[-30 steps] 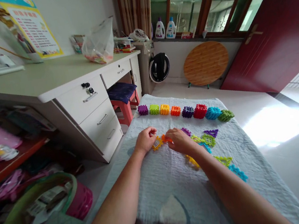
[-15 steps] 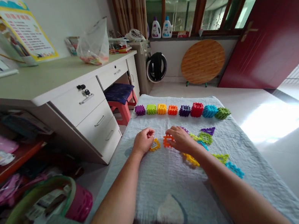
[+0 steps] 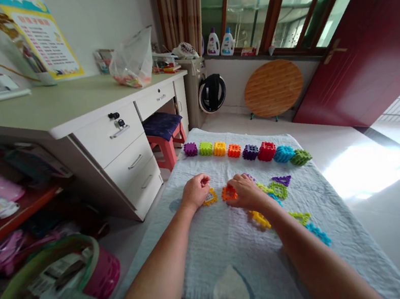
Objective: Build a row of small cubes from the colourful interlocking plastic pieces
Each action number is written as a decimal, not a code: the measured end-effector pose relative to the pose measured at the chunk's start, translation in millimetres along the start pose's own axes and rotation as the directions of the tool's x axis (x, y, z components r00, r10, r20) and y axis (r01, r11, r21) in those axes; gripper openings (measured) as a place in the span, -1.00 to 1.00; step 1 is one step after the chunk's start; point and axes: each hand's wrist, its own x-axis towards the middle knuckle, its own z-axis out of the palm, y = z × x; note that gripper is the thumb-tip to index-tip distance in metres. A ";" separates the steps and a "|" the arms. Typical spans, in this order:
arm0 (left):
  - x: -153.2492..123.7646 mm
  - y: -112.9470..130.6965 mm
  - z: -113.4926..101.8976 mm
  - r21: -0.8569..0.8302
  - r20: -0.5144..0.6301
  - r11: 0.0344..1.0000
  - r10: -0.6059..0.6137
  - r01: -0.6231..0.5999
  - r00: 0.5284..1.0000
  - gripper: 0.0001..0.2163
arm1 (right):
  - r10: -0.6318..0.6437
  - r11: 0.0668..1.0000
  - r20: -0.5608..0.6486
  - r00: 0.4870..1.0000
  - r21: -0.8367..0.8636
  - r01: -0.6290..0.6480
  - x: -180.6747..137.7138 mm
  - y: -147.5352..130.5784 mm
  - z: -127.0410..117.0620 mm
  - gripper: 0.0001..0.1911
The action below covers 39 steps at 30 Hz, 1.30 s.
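My left hand [image 3: 195,192] rests on the cloth with its fingers curled in, and nothing shows between them. Right beside it lies a flat yellow lattice building piece [image 3: 211,196], partly behind the hand. My right hand [image 3: 246,190] is closed on a flat orange building piece [image 3: 228,193], thumb at the near edge and fingers over its far right side. More loose pieces lie around my right forearm: a purple triangle [image 3: 282,181], a green square [image 3: 279,189], a yellow one [image 3: 260,219], a lime triangle [image 3: 300,217] and a blue one [image 3: 318,234].
Several assembled cubes and blocks stand in a row across the far end of the cloth-covered table [image 3: 217,249], from a purple cube [image 3: 191,149] to a green block [image 3: 301,157]. A white desk [image 3: 98,100] stands left, with a stool [image 3: 163,130] beside it.
The view has shifted slightly, moving the scene a little. My right hand has settled lower around the orange piece, with the thumb now at its near edge. The left hand stays beside the yellow piece.
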 end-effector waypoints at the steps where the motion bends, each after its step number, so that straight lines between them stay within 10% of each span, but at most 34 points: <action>1: 0.0 0.2 0.0 0.002 0.000 1.000 -0.001 0.001 1.000 -0.81 | -0.006 1.000 0.012 1.000 0.004 0.006 0.6 0.5 -1.4 -0.62; 21: 1.9 -2.5 2.5 -0.015 0.007 0.999 -0.041 0.042 0.999 -0.79 | 0.210 0.970 -0.232 0.950 -0.073 -0.233 90.7 76.8 -41.6 -0.49; 39: 1.0 -2.7 2.5 -0.022 0.007 0.999 -0.028 0.028 1.000 -0.79 | 0.248 0.952 -0.180 0.952 -0.136 -0.274 132.6 94.7 -38.7 -0.59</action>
